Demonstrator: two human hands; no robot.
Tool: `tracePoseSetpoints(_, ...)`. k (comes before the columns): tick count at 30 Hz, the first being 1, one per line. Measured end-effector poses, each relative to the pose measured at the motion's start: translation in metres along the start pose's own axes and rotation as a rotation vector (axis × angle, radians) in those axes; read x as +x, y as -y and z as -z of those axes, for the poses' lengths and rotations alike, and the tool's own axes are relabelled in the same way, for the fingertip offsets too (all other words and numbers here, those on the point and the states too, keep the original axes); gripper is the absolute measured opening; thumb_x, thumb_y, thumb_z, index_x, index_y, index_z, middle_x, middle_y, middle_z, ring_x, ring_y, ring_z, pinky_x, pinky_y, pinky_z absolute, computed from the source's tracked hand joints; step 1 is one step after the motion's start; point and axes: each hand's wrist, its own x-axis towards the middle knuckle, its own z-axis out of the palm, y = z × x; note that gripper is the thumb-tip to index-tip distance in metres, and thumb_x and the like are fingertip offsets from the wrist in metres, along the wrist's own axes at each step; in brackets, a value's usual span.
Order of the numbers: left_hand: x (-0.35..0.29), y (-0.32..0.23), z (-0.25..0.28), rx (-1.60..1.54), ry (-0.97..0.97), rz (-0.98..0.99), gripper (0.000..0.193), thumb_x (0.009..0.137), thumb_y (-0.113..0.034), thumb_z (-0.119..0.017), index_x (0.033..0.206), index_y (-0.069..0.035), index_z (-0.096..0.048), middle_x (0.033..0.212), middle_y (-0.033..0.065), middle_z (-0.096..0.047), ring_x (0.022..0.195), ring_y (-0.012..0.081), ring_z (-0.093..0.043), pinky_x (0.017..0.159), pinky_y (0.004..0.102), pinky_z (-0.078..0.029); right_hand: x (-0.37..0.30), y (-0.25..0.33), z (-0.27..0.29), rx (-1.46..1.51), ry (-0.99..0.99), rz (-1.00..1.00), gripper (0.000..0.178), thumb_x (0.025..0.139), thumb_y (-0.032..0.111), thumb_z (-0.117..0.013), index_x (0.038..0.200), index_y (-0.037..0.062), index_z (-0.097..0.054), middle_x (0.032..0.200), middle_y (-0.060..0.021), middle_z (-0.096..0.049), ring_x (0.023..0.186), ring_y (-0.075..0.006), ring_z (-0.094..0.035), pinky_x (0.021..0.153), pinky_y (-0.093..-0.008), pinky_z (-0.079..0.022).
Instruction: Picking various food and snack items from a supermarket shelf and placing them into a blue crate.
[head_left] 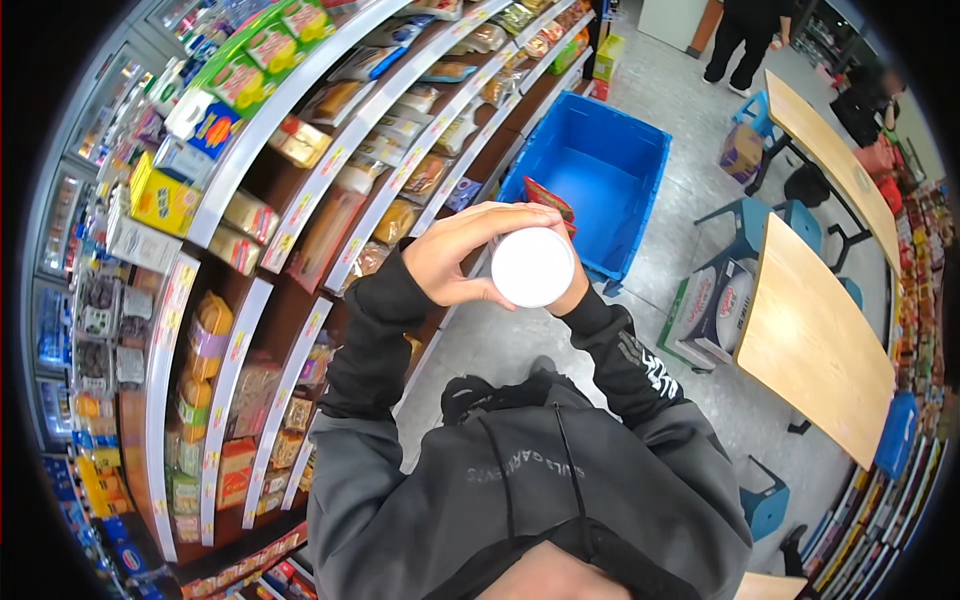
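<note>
A tub with a round white lid (533,267) is held upright in front of me, seen from straight above. My left hand (450,255) curls around its left side, fingers along the far side and thumb on the near side. My right hand (572,293) is at the tub's lower right, its fingers hidden beneath it. Just past my left fingertips a red packet (548,198) shows in part; whether a hand holds it, I cannot tell. Beyond both hands a large blue plastic crate (640,150) stands on the floor.
Shelves (330,170) of packaged bread and snacks run along my left. To the right are wooden tables (815,335), teal stools (735,225) and cardboard boxes (720,305). A person in dark clothes (745,40) stands at the back; another person (860,105) is near the far table.
</note>
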Motion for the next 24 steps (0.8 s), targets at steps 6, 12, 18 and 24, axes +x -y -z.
tracePoseSetpoints(6, 0.048, 0.028, -0.011, -0.095, 0.129, -0.105, 0.08, 0.058, -0.034, -0.076, 0.123, -0.001, -0.044, 0.124, 0.0125, -0.048, 0.115, 0.0292, -0.044, 0.095, 0.0379, -0.034, 0.0, -0.006, 0.036, -0.025, -0.166, 0.01, 0.077, 0.058, 0.012, -0.079, 0.119, 0.004, -0.033, 0.116, -0.0109, -0.043, 0.111, -0.021, -0.044, 0.094, -0.0328, -0.036)
tracePoseSetpoints(12, 0.092, 0.063, -0.012, -0.162, 0.219, -0.17, 0.081, 0.06, -0.034, -0.074, 0.126, -0.001, -0.041, 0.124, 0.0125, -0.048, 0.116, 0.0289, -0.044, 0.096, 0.0377, -0.034, 0.008, -0.02, 0.064, 0.015, -0.28, -0.087, 0.076, 0.059, 0.009, -0.078, 0.119, 0.0052, -0.032, 0.115, -0.0105, -0.042, 0.11, -0.021, -0.045, 0.092, -0.0331, -0.037)
tracePoseSetpoints(18, 0.134, 0.106, 0.006, -0.222, 0.343, -0.267, 0.082, 0.059, -0.028, -0.074, 0.129, -0.003, -0.037, 0.128, 0.012, -0.044, 0.12, 0.0288, -0.04, 0.098, 0.038, -0.033, 0.04, -0.047, 0.093, -0.193, -0.313, -0.043, 0.072, 0.061, 0.008, -0.076, 0.118, 0.007, -0.032, 0.113, -0.0099, -0.043, 0.107, -0.019, -0.045, 0.089, -0.0314, -0.039)
tracePoseSetpoints(24, 0.169, 0.162, 0.041, -0.259, 0.338, -0.323, 0.079, 0.062, -0.026, -0.074, 0.128, -0.002, -0.038, 0.127, 0.0135, -0.045, 0.119, 0.0285, -0.042, 0.098, 0.0364, -0.034, 0.096, -0.066, 0.106, -0.449, -0.335, -0.046, 0.072, 0.06, 0.007, -0.075, 0.118, 0.0074, -0.031, 0.111, -0.0093, -0.044, 0.105, -0.0184, -0.047, 0.088, -0.0303, -0.04)
